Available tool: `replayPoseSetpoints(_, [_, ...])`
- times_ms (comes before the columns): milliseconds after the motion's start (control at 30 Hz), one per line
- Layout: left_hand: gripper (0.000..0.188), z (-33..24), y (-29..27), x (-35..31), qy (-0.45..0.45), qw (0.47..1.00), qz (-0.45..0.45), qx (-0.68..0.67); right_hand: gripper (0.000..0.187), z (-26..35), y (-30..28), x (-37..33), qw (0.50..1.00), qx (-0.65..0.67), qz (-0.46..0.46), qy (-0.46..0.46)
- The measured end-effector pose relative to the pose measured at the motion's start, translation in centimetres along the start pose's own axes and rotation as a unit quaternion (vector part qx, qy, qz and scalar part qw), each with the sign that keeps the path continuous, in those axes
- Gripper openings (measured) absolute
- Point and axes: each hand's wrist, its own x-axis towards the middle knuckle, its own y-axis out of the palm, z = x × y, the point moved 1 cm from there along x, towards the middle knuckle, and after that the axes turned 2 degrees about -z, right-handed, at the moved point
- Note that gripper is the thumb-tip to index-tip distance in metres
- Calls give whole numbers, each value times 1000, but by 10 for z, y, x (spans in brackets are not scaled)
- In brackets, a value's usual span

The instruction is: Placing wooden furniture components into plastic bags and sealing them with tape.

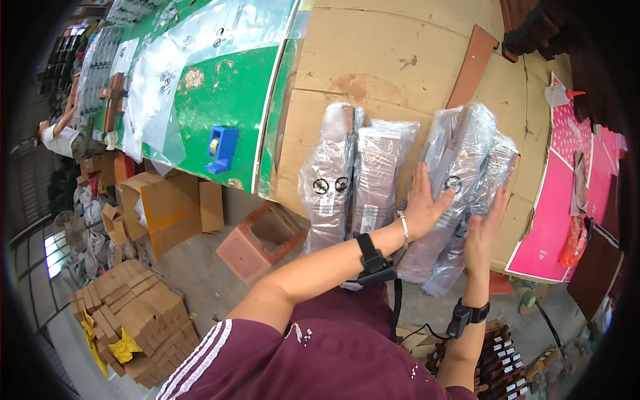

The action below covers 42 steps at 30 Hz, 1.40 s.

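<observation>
Several bundles of reddish-brown pieces in clear plastic bags lie on a cardboard-covered table. My left hand rests with fingers spread on the left side of a large wrapped bundle. Flat along the right side of the same group, my right hand touches a narrower wrapped bundle, its fingers stretched out. To the left, two more wrapped bundles lie side by side: one with a rounded top and a straighter one. Neither hand grips anything.
A blue tape dispenser and clear plastic bags lie on the green table. A brown board is further back. Pink sheeting covers the right side. Below stand a plastic stool and stacked cartons. Another person is far left.
</observation>
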Motion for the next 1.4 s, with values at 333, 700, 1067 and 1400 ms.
replayPoseSetpoints(333, [99, -1, -5, -6, 5, 1000, -9, -7, 92, 20, 14, 3, 985, -171, -18, 12])
replayPoseSetpoints(700, [93, 17, -156, -64, 81, 908, -286, 295, 87, 77, 7, -9, 957, -238, -18, -162])
replayPoseSetpoints(1067, [105, 46, -183, -67, -22, 959, -233, 157, 67, 146, 45, -37, 961, -111, 128, -219])
replayPoseSetpoints(1400, [73, -4, -283, -149, 33, 832, 75, -549, 50, 201, 79, -55, 930, 187, 297, -113])
